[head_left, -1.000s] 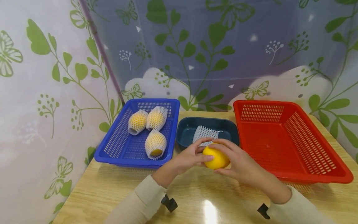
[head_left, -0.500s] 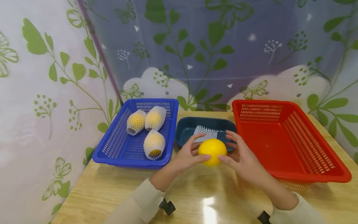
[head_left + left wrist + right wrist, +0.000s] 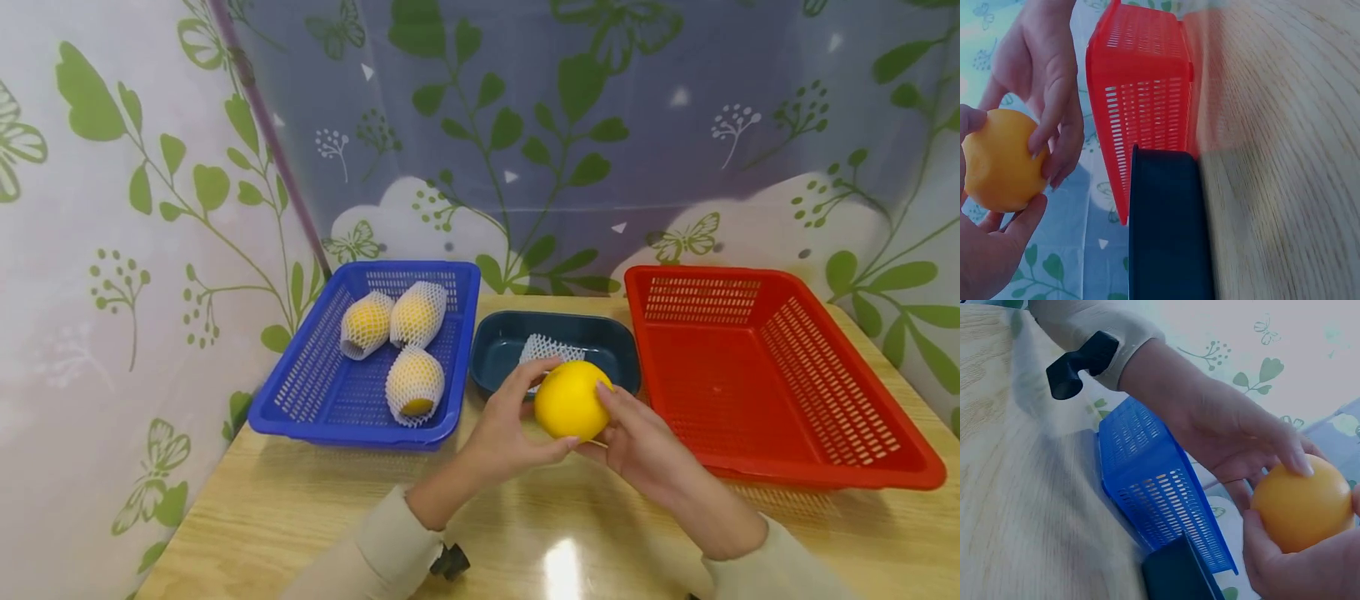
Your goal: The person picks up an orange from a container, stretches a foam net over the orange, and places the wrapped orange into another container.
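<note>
Both hands hold a smooth, round yellow fruit (image 3: 572,402) above the front edge of a dark green tray. My left hand (image 3: 501,437) grips its left side, with the thumb under the near side and fingers behind. My right hand (image 3: 651,443) holds it from the right and below, a thumb or finger on its upper right. In the left wrist view the right hand's fingers lie against the fruit (image 3: 1005,164). The right wrist view shows the left thumb on top of the fruit (image 3: 1302,503). A white foam net sleeve (image 3: 546,348) lies in the tray, partly hidden by the left hand.
The dark green tray (image 3: 611,333) stands between a blue basket (image 3: 352,417) on the left and a red basket (image 3: 720,392) on the right. Three fruits in foam nets (image 3: 415,387) lie in the blue basket. A patterned curtain (image 3: 480,150) hangs behind the wooden table (image 3: 315,517).
The fruit has been turned between the hands. The right hand opened away from it, then closed back on it from lower right. The baskets and the foam sleeve stay put.
</note>
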`<state>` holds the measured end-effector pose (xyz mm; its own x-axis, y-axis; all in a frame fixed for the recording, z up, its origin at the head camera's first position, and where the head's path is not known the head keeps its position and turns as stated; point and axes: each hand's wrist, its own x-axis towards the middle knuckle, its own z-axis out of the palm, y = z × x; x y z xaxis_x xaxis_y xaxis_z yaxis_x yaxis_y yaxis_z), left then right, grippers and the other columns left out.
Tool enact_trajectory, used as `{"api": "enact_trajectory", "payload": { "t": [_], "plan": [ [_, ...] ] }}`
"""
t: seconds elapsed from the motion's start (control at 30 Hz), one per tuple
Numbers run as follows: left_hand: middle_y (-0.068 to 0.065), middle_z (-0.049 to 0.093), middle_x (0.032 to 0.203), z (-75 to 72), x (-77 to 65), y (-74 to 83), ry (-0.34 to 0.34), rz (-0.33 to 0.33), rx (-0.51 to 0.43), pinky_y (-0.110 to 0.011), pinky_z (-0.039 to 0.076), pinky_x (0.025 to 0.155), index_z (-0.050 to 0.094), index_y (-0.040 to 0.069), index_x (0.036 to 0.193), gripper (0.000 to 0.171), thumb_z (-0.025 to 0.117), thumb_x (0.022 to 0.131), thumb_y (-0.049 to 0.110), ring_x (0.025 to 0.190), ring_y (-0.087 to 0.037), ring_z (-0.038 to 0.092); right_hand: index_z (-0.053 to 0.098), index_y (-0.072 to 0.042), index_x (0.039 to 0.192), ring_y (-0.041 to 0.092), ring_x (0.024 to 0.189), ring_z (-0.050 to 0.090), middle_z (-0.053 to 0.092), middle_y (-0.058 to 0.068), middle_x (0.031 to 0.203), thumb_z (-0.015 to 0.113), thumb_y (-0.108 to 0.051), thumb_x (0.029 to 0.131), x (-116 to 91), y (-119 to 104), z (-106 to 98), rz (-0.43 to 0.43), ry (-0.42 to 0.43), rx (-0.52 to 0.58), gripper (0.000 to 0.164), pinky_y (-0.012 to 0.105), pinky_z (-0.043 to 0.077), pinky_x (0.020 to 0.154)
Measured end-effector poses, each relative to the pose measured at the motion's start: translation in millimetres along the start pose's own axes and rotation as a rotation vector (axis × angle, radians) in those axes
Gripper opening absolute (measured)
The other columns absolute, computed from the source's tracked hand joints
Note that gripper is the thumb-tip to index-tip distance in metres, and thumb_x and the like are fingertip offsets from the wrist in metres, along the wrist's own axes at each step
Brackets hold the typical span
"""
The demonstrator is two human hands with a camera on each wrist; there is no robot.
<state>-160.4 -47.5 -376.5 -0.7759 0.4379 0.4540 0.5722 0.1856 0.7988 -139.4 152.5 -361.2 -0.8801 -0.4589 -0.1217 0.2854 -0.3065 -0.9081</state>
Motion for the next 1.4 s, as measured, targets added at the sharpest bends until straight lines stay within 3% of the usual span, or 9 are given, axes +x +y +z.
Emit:
{"api": "enact_trajectory", "payload": {
  "t": [0.13, 0.3, 0.37, 0.47, 0.6, 0.73, 0.83, 1.03, 1.4],
  "plan": [
    [-0.005, 0.043, 0.142, 0.2, 0.0, -0.3, 0.004, 0.034, 0.056, -0.03, 0.051, 0.094, 0.04, 0.013, 0.143, 0.08, 0.083, 0.075, 0.011, 0.123, -0.022, 0.045, 0.03, -0.008, 0.142, 0.02, 0.109, 0.056, 0.052, 0.001, 0.125, 0.041, -0.035, 0.105, 3, 1, -1, -0.014, 0.006, 0.001, 0.047, 0.035, 0.049, 0.097],
    [-0.007, 0.037, 0.144, -1.8, 0.3, -0.1, -0.041, -0.01, 0.065, -0.03, 0.049, 0.096, 0.036, 0.016, 0.144, 0.081, 0.082, 0.078, 0.014, 0.125, -0.022, 0.042, 0.023, -0.002, 0.145, 0.021, 0.11, 0.057, 0.046, 0.007, 0.131, 0.045, -0.032, 0.104, 5, 2, 1, -0.02, 0.083, -0.082, 0.055, 0.035, 0.05, 0.096],
    [-0.006, 0.035, 0.146, -4.4, 0.7, 0.3, -0.055, -0.044, 0.027, -0.028, 0.048, 0.097, 0.034, 0.017, 0.145, 0.08, 0.08, 0.08, 0.016, 0.128, -0.022, 0.042, 0.022, -0.001, 0.145, 0.022, 0.11, 0.055, 0.042, 0.011, 0.135, 0.049, -0.03, 0.103, 6, 3, 2, -0.036, 0.137, -0.157, 0.057, 0.034, 0.051, 0.095],
    [-0.005, 0.031, 0.15, -10.6, 2.1, 1.1, -0.061, -0.088, -0.108, -0.03, 0.047, 0.099, 0.03, 0.015, 0.147, 0.076, 0.075, 0.086, 0.019, 0.134, -0.026, 0.039, 0.025, -0.003, 0.144, 0.026, 0.113, 0.052, 0.039, 0.015, 0.139, 0.058, -0.029, 0.099, 5, 4, 3, -0.081, 0.218, -0.318, 0.062, 0.029, 0.051, 0.092],
    [-0.004, 0.028, 0.153, -19.4, 4.7, 0.0, -0.065, -0.12, -0.267, -0.035, 0.048, 0.099, 0.028, 0.013, 0.148, 0.071, 0.069, 0.092, 0.026, 0.137, -0.031, 0.036, 0.031, -0.006, 0.142, 0.031, 0.116, 0.05, 0.043, 0.014, 0.141, 0.071, -0.026, 0.09, 4, 7, 1, -0.2, 0.261, -0.545, 0.068, 0.024, 0.05, 0.091],
    [-0.003, 0.029, 0.154, -24.1, 5.1, -1.0, -0.095, -0.151, -0.288, -0.035, 0.048, 0.099, 0.029, 0.013, 0.148, 0.069, 0.068, 0.092, 0.023, 0.137, -0.027, 0.037, 0.037, -0.007, 0.137, 0.03, 0.114, 0.053, 0.048, 0.011, 0.135, 0.078, -0.019, 0.084, 3, 11, -1, -0.356, 0.237, -0.724, 0.068, 0.022, 0.048, 0.092],
    [-0.007, 0.031, 0.152, -25.5, 2.6, -1.6, -0.143, -0.188, -0.295, -0.034, 0.049, 0.097, 0.032, 0.013, 0.146, 0.066, 0.069, 0.092, 0.015, 0.134, -0.027, 0.041, 0.04, -0.008, 0.136, 0.026, 0.114, 0.054, 0.05, 0.008, 0.133, 0.081, -0.018, 0.08, 1, 13, -2, -0.42, 0.216, -0.811, 0.07, 0.02, 0.047, 0.093],
    [-0.012, 0.037, 0.147, -25.0, -3.8, -3.2, -0.232, -0.235, -0.327, -0.035, 0.053, 0.091, 0.038, 0.01, 0.143, 0.062, 0.07, 0.09, 0.012, 0.125, -0.03, 0.051, 0.04, -0.008, 0.137, 0.026, 0.114, 0.055, 0.051, 0.008, 0.134, 0.082, -0.017, 0.079, -1, 14, -3, -0.447, 0.168, -0.856, 0.072, 0.028, 0.05, 0.093],
    [-0.009, 0.04, 0.145, -21.8, -4.4, -4.5, -0.23, -0.245, -0.312, -0.034, 0.052, 0.093, 0.039, 0.009, 0.142, 0.06, 0.069, 0.09, 0.007, 0.125, -0.027, 0.05, 0.042, -0.01, 0.136, 0.028, 0.114, 0.056, 0.052, 0.009, 0.134, 0.082, -0.02, 0.078, -1, 14, -5, -0.43, 0.154, -0.881, 0.072, 0.04, 0.052, 0.093]
  ]
}}
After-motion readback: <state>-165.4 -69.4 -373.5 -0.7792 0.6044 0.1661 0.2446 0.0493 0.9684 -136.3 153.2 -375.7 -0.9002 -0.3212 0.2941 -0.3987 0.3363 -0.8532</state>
